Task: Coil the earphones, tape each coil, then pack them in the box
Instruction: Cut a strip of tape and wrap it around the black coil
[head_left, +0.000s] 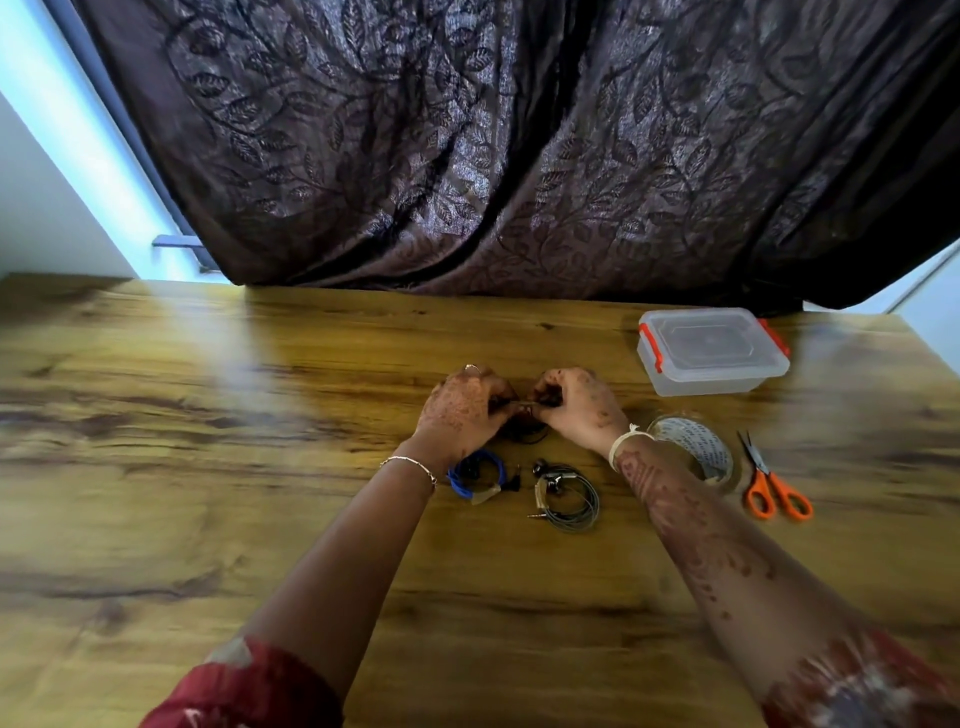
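My left hand (462, 410) and my right hand (579, 402) meet over the middle of the table and both pinch a coil of black earphones (530, 434), whose loop hangs below my fingers. Just nearer to me lies a blue earphone coil (475, 475) bound with a strip of tape. Right of the blue coil lies a grey earphone coil (571, 501), also taped. A clear plastic box (711, 351) with orange latches stands shut at the back right. The roll of clear tape (698, 449) sits beside my right wrist.
Orange-handled scissors (774, 486) lie right of the tape roll. A dark patterned curtain (519, 145) hangs behind the wooden table (208, 415) and touches its far edge.
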